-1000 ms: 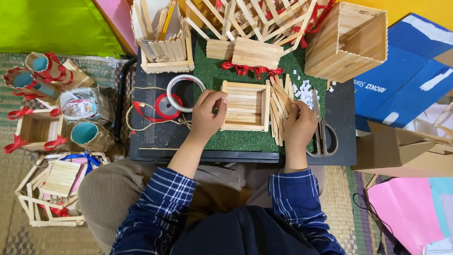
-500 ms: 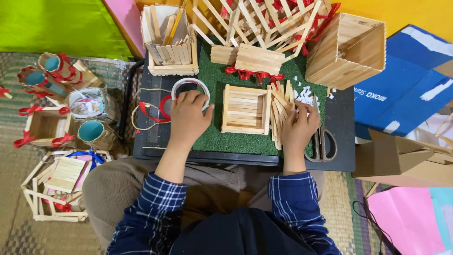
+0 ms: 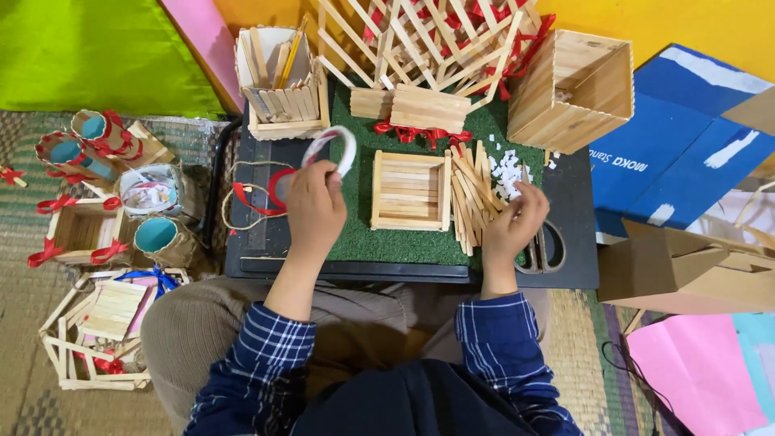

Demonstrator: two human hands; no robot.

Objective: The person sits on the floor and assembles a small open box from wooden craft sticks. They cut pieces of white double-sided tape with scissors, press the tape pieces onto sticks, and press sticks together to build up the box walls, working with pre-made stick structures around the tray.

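Surface: we sit at a black board (image 3: 266, 234) on woven mats.
Tape roll (image 3: 339, 145): lifted, pinched in our left hand (image 3: 315, 206).
Right hand (image 3: 513, 226): curled on sticks (image 3: 472, 202).

Stick tray (image 3: 409, 190) on mat (image 3: 363, 234), loose sticks (image 3: 468, 198) right, scissors (image 3: 542, 246) beyond

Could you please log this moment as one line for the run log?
left hand: lifting tape roll | right hand: on loose wooden sticks | stick tray: between hands, on green mat
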